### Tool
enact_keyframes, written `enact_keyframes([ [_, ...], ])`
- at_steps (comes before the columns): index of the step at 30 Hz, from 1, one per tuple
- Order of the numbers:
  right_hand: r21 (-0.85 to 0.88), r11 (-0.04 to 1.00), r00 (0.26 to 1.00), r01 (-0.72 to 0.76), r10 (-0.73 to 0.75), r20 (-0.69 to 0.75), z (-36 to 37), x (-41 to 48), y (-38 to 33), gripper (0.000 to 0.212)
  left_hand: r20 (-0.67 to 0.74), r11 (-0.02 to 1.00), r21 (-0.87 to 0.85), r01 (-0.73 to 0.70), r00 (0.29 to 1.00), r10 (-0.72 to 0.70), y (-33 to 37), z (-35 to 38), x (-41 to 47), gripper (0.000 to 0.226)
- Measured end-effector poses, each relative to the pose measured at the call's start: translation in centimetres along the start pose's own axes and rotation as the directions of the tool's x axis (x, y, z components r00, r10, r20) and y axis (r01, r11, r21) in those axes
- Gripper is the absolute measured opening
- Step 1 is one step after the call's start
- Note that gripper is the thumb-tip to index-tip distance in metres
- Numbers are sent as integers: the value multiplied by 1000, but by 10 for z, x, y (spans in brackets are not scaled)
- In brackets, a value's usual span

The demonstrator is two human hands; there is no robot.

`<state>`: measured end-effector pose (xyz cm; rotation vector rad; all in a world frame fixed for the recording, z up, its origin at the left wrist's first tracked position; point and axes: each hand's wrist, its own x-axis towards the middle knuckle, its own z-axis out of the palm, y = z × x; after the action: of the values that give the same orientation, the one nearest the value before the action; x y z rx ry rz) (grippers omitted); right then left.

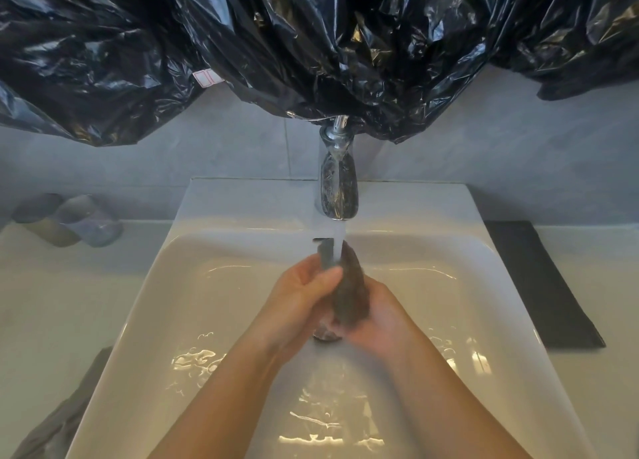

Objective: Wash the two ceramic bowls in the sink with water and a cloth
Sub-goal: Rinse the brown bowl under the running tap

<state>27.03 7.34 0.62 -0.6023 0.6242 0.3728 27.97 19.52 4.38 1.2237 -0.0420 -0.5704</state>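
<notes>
Both of my hands are over the middle of the white sink [145,285], right under the running tap [338,182]. My left hand [304,296] and my right hand [380,320] grip a wet dark grey cloth [351,285] between them, bunched upright in the stream of water [338,247]. Water pools and ripples on the basin floor. The drain [325,336] shows partly below my hands. Two blurred rounded vessels [86,223], possibly the bowls, lie on the counter left of the sink, well apart from my hands.
Crinkled black plastic sheeting [311,44] hangs over the wall above the tap. A dark mat [539,285] lies on the counter right of the sink. A grey cloth [58,420] drapes by the sink's front left corner.
</notes>
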Motion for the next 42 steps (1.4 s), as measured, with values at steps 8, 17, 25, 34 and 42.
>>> enact_keyframes([
  [8, 24, 991, 987, 130, -131, 95, 4, -5, 3, 45, -433, 977, 40, 212, 885, -174, 15, -2, 20, 41],
  [17, 55, 979, 979, 198, -201, 40, 3, -4, 4, 54, -233, 646, 756, 106, 966, 115, 19, -9, 19, 56],
  [25, 58, 956, 949, 288, -293, 115, 1, -3, 7, 52, -178, 576, 813, -88, 904, 389, -13, -12, 22, 42],
  [34, -290, 834, 882, 469, -424, 206, 10, -10, 16, 32, -292, 856, 516, 22, 945, 151, -11, -3, 17, 87],
  [42, -707, 126, 612, 695, -619, 492, 9, -19, 14, 40, -17, 935, -297, 195, 978, -209, -12, -8, 12, 34],
])
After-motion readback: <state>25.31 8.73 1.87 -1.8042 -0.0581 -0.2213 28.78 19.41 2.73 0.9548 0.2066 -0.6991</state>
